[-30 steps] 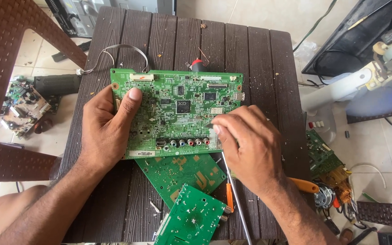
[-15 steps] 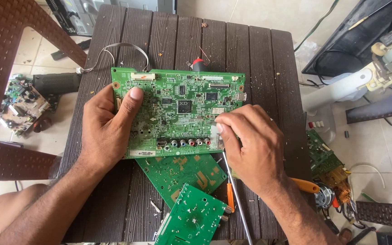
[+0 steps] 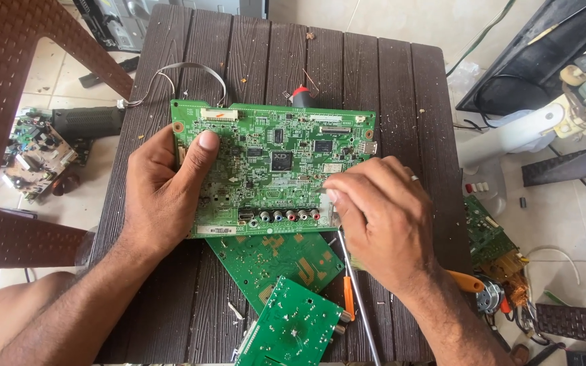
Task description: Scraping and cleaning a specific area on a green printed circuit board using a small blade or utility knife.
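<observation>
Gripping the board (image 3: 276,166) by its left edge, the left hand (image 3: 164,193) has its thumb pressed on top and its fingers tucked beneath. The board lies flat near the table's (image 3: 388,81) middle, overlapping a second board (image 3: 276,257) toward the near edge. The right hand (image 3: 384,217) rests on the board's right part, fingertips pinched together on something too small to tell. A screwdriver (image 3: 357,305) lies beside that wrist.

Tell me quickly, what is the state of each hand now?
Left hand: closed on the left edge of the green circuit board, thumb on top.
Right hand: fingers curled at the board's right side; what they pinch cannot be told.
</observation>
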